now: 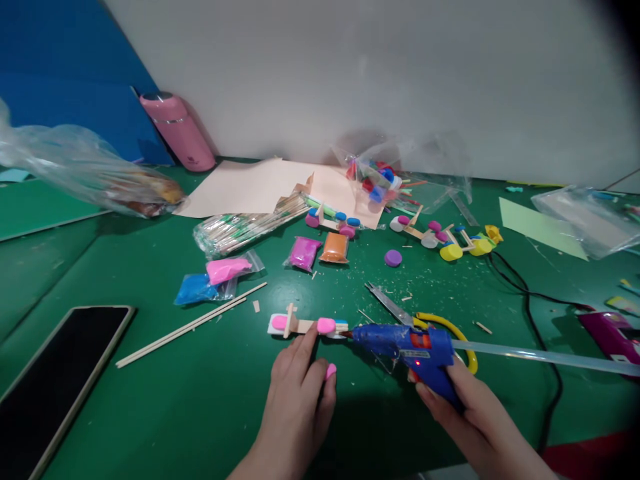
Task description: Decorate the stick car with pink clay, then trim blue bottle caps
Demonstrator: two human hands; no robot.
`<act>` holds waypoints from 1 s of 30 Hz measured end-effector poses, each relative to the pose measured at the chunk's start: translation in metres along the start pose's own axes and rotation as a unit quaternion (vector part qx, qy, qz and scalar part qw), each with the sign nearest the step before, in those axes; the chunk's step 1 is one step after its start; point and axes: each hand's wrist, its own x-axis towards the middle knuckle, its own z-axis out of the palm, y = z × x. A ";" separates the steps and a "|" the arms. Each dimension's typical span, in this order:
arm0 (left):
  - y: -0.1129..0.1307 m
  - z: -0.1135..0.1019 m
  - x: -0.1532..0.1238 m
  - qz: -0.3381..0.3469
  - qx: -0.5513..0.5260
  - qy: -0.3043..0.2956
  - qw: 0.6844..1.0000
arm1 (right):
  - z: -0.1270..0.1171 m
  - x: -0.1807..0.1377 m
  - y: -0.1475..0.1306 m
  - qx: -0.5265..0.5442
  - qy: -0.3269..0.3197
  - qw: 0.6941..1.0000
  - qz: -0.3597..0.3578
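Note:
My right hand (463,407) grips a blue hot glue gun (400,343) by its handle. A long clear glue stick (540,357) runs out of the gun's back. Its nozzle meets the right end of a small craft-stick car (303,326) with pink clay on top. My left hand (303,393) is at the car's near side, a fingertip against it. A small pink clay piece (331,371) shows between that hand's thumb and fingers. Behind the gun lie scissors (393,307) with yellow handles, partly hidden.
Finished little cars (334,223) stand farther back, near clay packets (303,253) and a purple cap (393,258). Two wooden sticks (190,325) and a phone (65,380) lie left. A black cable (529,333) crosses the right side. A pink bottle (180,130) leans against the wall.

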 end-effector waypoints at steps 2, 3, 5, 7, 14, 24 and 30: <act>0.001 -0.001 0.000 -0.002 0.000 -0.001 1.000 | -0.004 0.004 -0.005 0.015 0.003 1.000 0.009; 0.001 -0.001 0.000 -0.003 0.000 -0.002 1.000 | -0.007 0.006 -0.008 0.023 -0.005 1.000 0.019; 0.001 -0.001 0.000 -0.004 0.000 -0.001 1.000 | -0.011 0.010 -0.011 0.028 -0.027 0.999 0.037; 0.000 -0.001 0.000 -0.002 0.003 0.000 1.000 | -0.014 0.012 -0.012 0.022 -0.045 0.998 0.041; 0.001 -0.001 0.002 -0.001 0.016 0.006 1.000 | -0.001 0.003 0.000 -0.005 -0.028 0.999 0.041; 0.001 -0.003 0.001 0.003 0.025 0.009 1.000 | -0.004 0.022 -0.019 0.049 -0.048 0.995 0.077; 0.002 -0.004 0.002 -0.004 0.025 0.002 1.000 | 0.002 0.005 -0.002 0.013 -0.035 0.999 0.039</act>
